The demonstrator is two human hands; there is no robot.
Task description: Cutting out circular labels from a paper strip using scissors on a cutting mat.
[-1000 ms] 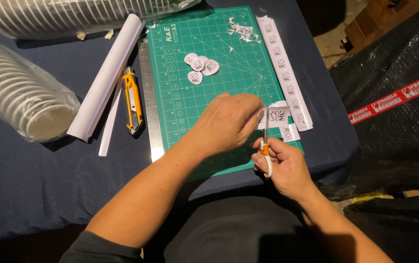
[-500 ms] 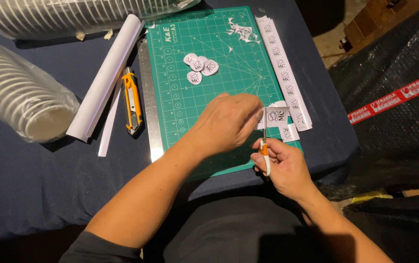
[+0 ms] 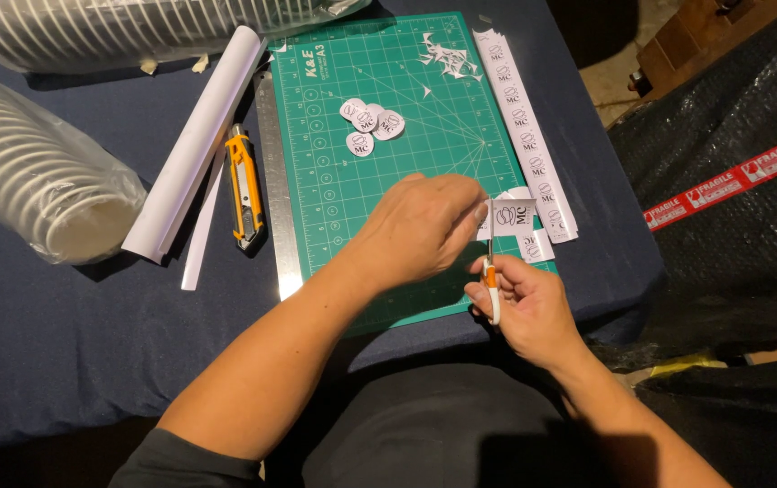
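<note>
A small white paper label [image 3: 513,217] with a dark printed mark is held up just above the right edge of the green cutting mat [image 3: 388,181], near the mat's lower right corner. The left hand [image 3: 420,226] pinches the label's left side between its fingertips, fingers curled close together. The right hand [image 3: 524,307] sits just below and is closed around the orange-and-white handle of small scissors [image 3: 491,271], whose thin blades point upward and meet the label's left edge.

Just beside the label, on the mat's right border, lie a few more cut white pieces [image 3: 537,246] and a long strip of printed labels [image 3: 528,136] running up toward the far end of the bench [image 3: 63,343], which is covered in dark blue cloth. Near the middle of the mat is a small cluster of round cut-out stickers [image 3: 370,122], and paper scraps [image 3: 447,59] are scattered near its top edge.

Along the mat's left side lies a steel ruler [image 3: 277,199], then an orange utility knife [image 3: 244,185], then a roll of white paper [image 3: 198,145]. Further left, two sleeves of stacked white cups [image 3: 36,172] in clear plastic rest on the bench.
</note>
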